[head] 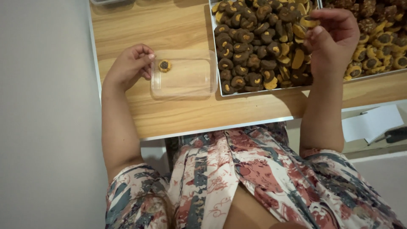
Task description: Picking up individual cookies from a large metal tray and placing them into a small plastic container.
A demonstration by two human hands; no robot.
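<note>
At the left, the left hand [129, 65] is rested on the desk [169, 25] against the left end of a clear box [184, 76]. Its fingers [146, 59] are curled together at the box's rim, and whether anything is pinched cannot be told. One cookie [165, 65] is seen in the box's far left corner, just beside those fingers. The box's long axis is laid left to right, along the desk's near edge, with its right end just beside a tray [217, 63] heaped with dark cookies. Over the tray's right side, the right hand [333, 36] is raised, and a second cookie [309, 22] is pinched between thumb and fingertips. The box lies to the left of that hand, well apart, and the left hand is the nearer to it. The desk is of pale wood; a grey floor is seen at the left, and paper [373, 123] lies lower right.
</note>
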